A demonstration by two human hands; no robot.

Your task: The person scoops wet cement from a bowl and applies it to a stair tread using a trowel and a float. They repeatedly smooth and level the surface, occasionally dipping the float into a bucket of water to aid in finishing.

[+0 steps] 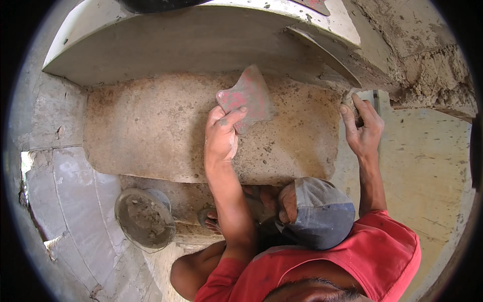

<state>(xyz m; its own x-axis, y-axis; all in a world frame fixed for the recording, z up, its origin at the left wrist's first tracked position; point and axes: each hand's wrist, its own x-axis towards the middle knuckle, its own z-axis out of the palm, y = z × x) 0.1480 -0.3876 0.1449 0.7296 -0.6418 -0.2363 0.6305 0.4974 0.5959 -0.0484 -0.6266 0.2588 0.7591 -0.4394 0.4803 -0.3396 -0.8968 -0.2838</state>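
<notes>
My left hand [221,133] is closed on the lower edge of a flat grey scraper [251,95] with pink patches, a thin piece smeared with mortar. The scraper is over the rough brown stair tread [146,131], with its tip toward the grey plastered riser [181,45]. At the right end of the tread, my right hand [366,123] is closed, thumb and fingers pinching a dirty grey thing I cannot make out. A thin curved strip [327,58] crosses the riser and ends at these fingers; whether it is joined to the held thing cannot be told.
A bucket [121,214] with grey mortar inside stands on the lower left. Grey and black cloth [322,214] covers my bent leg near the tread. A yellowish board [427,166] lies along the right. Above the riser are a pale upper edge [75,25] and a dark object [156,4].
</notes>
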